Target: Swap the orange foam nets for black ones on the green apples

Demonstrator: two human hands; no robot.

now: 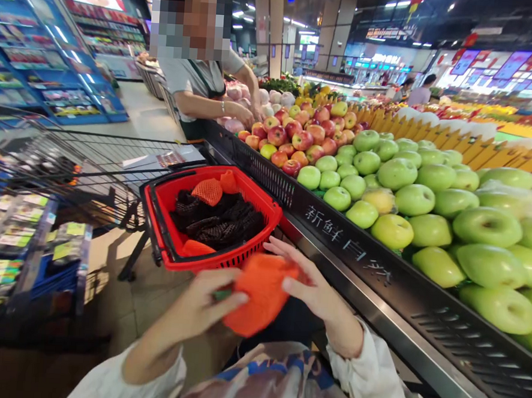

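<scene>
left hand (215, 298) and right hand (311, 278), fingers half curled, hold a blurred orange sleeve (257, 297) between them, just this side of the red basket (267, 216). it looks light, soft, easily torn; i'd pinch its edges gently.

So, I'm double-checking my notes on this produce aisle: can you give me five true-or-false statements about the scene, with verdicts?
1. The left hand and right hand both hold an orange item. True.
2. The basket is blue. False: the basket is red.
3. In the view, the green apples lie mostly to the right of the reddish apples. True.
4. The dark mesh material is on the floor. False: the dark mesh material lies inside the basket.
5. The person beyond the basket is reaching toward the produce display. True.
</scene>
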